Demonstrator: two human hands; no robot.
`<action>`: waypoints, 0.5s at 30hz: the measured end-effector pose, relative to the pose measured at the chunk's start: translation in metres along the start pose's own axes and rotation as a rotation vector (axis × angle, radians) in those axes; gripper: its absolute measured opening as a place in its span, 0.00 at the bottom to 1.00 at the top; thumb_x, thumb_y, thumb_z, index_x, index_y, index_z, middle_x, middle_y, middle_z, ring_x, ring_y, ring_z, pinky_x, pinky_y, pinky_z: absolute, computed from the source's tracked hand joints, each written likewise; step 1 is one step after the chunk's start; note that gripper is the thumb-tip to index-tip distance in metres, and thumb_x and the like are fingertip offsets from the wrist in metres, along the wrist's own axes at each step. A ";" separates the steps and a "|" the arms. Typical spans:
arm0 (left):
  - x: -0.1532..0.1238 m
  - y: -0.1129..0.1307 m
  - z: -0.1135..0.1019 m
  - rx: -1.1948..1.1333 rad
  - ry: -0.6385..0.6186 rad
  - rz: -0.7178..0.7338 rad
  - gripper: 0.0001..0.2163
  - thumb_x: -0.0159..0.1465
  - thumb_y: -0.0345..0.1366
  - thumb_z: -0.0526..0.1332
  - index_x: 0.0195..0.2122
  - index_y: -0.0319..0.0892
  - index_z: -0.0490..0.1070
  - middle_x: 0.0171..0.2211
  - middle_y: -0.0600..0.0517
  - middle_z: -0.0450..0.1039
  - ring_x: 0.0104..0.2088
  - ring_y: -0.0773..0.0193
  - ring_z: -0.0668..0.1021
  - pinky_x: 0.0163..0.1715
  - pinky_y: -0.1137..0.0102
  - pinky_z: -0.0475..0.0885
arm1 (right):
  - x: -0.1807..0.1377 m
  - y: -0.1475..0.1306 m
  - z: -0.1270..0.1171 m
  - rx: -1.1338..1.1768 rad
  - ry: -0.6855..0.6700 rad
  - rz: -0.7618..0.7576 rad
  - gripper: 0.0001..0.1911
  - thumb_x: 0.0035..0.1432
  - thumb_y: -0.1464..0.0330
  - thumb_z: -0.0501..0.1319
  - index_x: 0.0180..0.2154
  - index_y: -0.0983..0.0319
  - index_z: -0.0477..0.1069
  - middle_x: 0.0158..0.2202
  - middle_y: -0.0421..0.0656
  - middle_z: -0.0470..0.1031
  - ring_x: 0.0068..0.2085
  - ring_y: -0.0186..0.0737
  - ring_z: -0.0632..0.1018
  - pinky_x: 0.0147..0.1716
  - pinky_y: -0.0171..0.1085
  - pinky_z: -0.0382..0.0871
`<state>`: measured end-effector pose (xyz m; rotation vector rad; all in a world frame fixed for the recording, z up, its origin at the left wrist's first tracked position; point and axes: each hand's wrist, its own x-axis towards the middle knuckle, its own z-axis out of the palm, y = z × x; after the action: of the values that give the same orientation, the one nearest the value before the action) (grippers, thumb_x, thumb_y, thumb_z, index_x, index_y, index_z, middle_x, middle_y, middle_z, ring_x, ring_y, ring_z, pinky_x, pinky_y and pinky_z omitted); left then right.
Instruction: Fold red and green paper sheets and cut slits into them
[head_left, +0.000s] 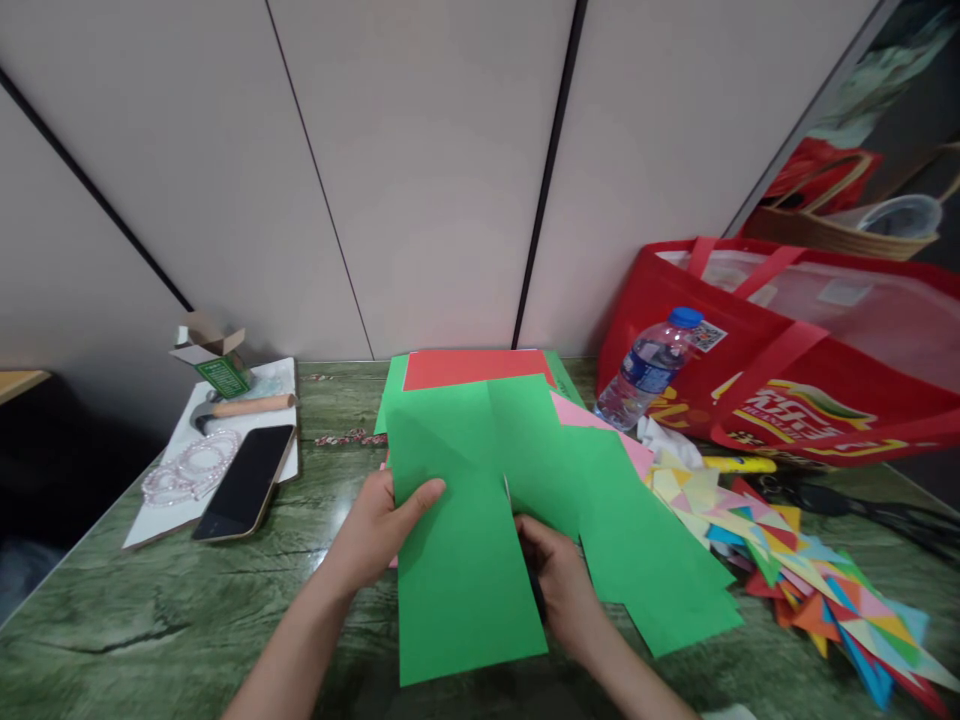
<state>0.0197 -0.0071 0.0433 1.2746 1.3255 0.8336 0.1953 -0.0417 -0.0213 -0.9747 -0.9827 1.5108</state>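
My left hand [396, 522] pinches the left edge of a large green sheet of paper [461, 580], thumb on top. A long slit runs up the sheet from its near edge. My right hand [559, 585] is closed at the slit, partly under the paper. A thin sliver of scissors blade [507, 490] pokes through at the top of the cut; the handles are mostly hidden by the hand and paper. To the right lie more green pieces with stepped edges [637, 540]. Behind them are a red sheet [472, 368] and a pink sheet [581, 412].
On the left are a white board [161, 515], a phone [247, 483], a wooden-handled tool [251, 405], beads [199, 465] and a small box [221, 370]. On the right stand a water bottle [645, 372], a red bag [772, 350] and folded coloured paper pieces [832, 590].
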 end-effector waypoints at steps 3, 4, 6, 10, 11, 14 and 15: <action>0.000 0.001 0.000 -0.025 -0.002 0.013 0.15 0.53 0.46 0.60 0.33 0.38 0.73 0.32 0.46 0.77 0.30 0.57 0.78 0.27 0.66 0.73 | 0.000 -0.001 0.001 0.026 0.019 0.032 0.05 0.39 0.75 0.60 0.23 0.62 0.72 0.22 0.38 0.74 0.26 0.36 0.73 0.28 0.33 0.66; 0.000 0.002 0.001 -0.033 0.000 0.018 0.15 0.53 0.46 0.60 0.33 0.38 0.73 0.34 0.46 0.77 0.30 0.57 0.78 0.28 0.66 0.73 | 0.000 -0.001 0.001 0.037 0.021 0.045 0.05 0.40 0.75 0.59 0.23 0.62 0.72 0.22 0.38 0.74 0.26 0.36 0.73 0.28 0.33 0.66; 0.000 0.003 0.001 -0.044 0.003 0.024 0.15 0.53 0.45 0.61 0.33 0.39 0.73 0.37 0.46 0.76 0.31 0.57 0.78 0.29 0.66 0.73 | 0.000 0.001 0.000 0.048 0.015 0.054 0.04 0.40 0.75 0.60 0.23 0.62 0.72 0.22 0.38 0.74 0.26 0.36 0.73 0.27 0.33 0.65; 0.000 0.003 0.001 -0.039 -0.006 0.031 0.14 0.53 0.45 0.61 0.32 0.39 0.73 0.40 0.46 0.76 0.32 0.58 0.78 0.30 0.66 0.73 | 0.001 0.006 -0.002 0.046 -0.007 0.038 0.02 0.41 0.71 0.61 0.24 0.61 0.71 0.24 0.39 0.75 0.27 0.37 0.73 0.29 0.35 0.67; 0.000 0.003 0.001 -0.041 -0.008 0.029 0.14 0.53 0.45 0.61 0.32 0.39 0.73 0.40 0.46 0.76 0.32 0.58 0.78 0.30 0.67 0.73 | 0.001 0.007 -0.002 0.044 -0.006 0.037 0.02 0.42 0.70 0.61 0.24 0.61 0.71 0.25 0.39 0.75 0.27 0.38 0.73 0.29 0.35 0.67; 0.000 0.002 0.000 -0.052 -0.021 -0.007 0.14 0.52 0.45 0.61 0.32 0.38 0.73 0.36 0.46 0.77 0.31 0.57 0.78 0.29 0.66 0.73 | 0.001 0.008 -0.003 0.011 -0.016 0.003 0.04 0.42 0.69 0.63 0.26 0.61 0.71 0.26 0.40 0.76 0.28 0.39 0.74 0.29 0.35 0.68; 0.000 0.002 0.000 -0.056 -0.035 -0.026 0.15 0.52 0.46 0.61 0.32 0.38 0.73 0.33 0.47 0.77 0.30 0.57 0.78 0.28 0.66 0.73 | 0.001 0.008 -0.003 -0.002 -0.026 -0.018 0.05 0.42 0.69 0.64 0.27 0.61 0.71 0.27 0.41 0.76 0.29 0.39 0.75 0.30 0.35 0.68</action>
<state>0.0206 -0.0066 0.0453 1.2209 1.2802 0.8218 0.1951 -0.0411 -0.0295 -0.9472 -1.0095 1.5110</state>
